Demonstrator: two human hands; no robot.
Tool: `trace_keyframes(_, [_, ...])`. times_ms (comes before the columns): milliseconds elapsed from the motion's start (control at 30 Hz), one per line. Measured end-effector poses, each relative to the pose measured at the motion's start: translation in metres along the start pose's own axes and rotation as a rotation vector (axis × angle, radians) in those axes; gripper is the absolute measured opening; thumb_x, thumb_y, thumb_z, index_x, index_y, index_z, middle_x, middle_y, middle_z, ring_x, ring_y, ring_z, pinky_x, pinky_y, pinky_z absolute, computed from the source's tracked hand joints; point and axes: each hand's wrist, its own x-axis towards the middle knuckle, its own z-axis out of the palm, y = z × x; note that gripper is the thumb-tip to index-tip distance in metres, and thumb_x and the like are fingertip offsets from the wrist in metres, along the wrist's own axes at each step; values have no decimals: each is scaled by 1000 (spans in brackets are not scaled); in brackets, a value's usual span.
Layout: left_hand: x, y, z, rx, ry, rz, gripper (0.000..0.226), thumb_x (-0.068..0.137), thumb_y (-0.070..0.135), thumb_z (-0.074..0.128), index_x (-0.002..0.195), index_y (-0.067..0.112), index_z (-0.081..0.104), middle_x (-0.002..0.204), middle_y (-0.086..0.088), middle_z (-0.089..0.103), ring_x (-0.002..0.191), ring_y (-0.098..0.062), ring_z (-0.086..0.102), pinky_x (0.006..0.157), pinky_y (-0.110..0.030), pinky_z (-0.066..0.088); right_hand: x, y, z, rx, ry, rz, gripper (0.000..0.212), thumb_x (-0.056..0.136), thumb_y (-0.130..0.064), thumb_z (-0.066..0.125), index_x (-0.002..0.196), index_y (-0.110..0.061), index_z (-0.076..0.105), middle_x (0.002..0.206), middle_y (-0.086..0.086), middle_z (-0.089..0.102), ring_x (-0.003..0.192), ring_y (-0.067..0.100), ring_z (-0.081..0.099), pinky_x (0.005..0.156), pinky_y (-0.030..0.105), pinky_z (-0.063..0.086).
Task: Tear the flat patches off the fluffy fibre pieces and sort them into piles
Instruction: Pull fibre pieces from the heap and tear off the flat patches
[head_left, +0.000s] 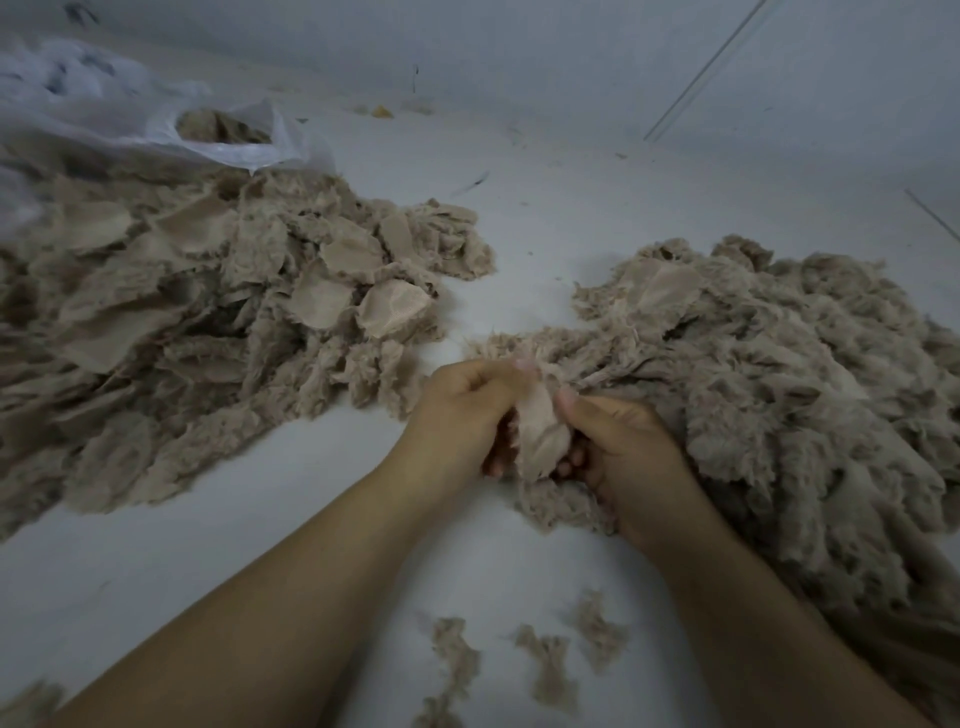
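Beige flat patch (540, 434) upright between hands (540, 431)

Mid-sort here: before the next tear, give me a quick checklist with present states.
1. Left hand grips the piece: ok.
2. Right hand pinches it with the thumb: ok.
3. Patch already separated from the fluff: cannot tell.
4. Left pile showing flat patches, within view: ok.
5. Right pile beside the hands: ok.
6. Loose tufts off the piles, lying on the surface: not ok.
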Motion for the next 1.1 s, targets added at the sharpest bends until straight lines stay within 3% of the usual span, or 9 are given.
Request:
trace_keyframes(133, [0,2,2,-6,-36,41,22,91,14,66,77,-2,72,71,-24,69,61,-26,63,58,-31,50,0,1,-1,-58,-96,-10,35,92,-30,63,61,-14,71,49,-1,53,45,9,47,47,20,41])
trace_keyframes(433, [4,1,-1,-130,149,-65,26,88,13,64,62,11,65,66,-14,55,62,-26,51,53,-31,41,1,2,-3,-44,-96,17,39,93,-21,57,55,-16,63,49,-1,51,45,11,47,47,20,42])
trace_keyframes(533, [6,3,-5,-112,66,-32,24,85,21,72,62,16,69,59,-3,63,50,-16,56,43,-19,42,2,3,-3,-38,-82,11,36,94,-23,57,61,-13,64,49,0,49,44,11,47,46,20,42])
trace_keyframes(633, [5,3,-6,-104,-58,-16,6,82,13,72,78,9,74,72,-5,72,60,-15,65,52,-24,50,2,5,-4,-111,-105,-12,34,92,-28,64,64,-10,69,53,6,51,47,14,47,47,21,41])
trace_keyframes(733, [4,2,-5,-97,8,-26,16,86,7,69,70,7,70,65,-11,67,54,-19,59,53,-26,47,4,7,-6,-151,-109,-19,44,86,-30,62,75,13,62,65,19,52,57,24,46,52,26,40])
trace_keyframes(900, [9,6,-12,-222,149,14,31,90,4,62,60,9,57,44,-2,43,36,-12,33,37,-16,27,4,6,-5,-130,-45,0,35,95,-17,59,66,3,61,56,11,55,45,14,50,45,21,43])
trace_keyframes(933, [10,6,-17,-232,72,37,32,88,3,63,58,9,57,42,-2,39,35,-12,30,38,-17,25,5,6,-4,-89,-1,16,34,97,-12,57,66,-1,62,56,10,51,44,13,48,44,21,43])
trace_keyframes(1000, [7,13,-28,-191,-281,24,23,79,2,68,57,6,64,39,-4,40,31,-12,31,38,-16,25,7,5,-2,15,83,52,32,99,-11,54,68,-4,59,55,7,42,42,11,43,41,21,44])
trace_keyframes(1100, [0,21,-40,236,-864,-55,21,74,16,78,63,3,67,41,-3,50,31,-10,37,41,-14,32,6,2,0,52,110,54,27,99,-15,55,79,3,58,51,4,38,40,11,44,41,20,44])
